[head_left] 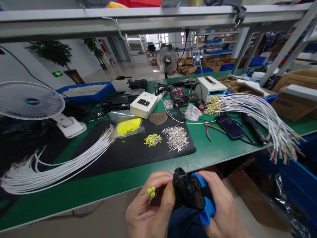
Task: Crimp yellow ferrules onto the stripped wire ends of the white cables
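Green bench [119,185] is carrying one black mat [138,155]. Left hand [148,205] is holding at least three yellow-headed pins [151,191], its thumb resting narrowly against the head of one crimping tool [190,190] in front of the bench edge. Right hand [223,201] is gripping the tool's two blue handles [209,210]. On the mat, one pile of yellow-headed pins and one larger silver pin pile [175,138] are lying side by side; one bag of yellow pieces [128,126] is lying behind. Two white cable bundles, left bundle [69,168] and right bundle [257,112], are flanking these. One phone [230,126] and one red-handled pliers [208,134] are lying near the right bundle.
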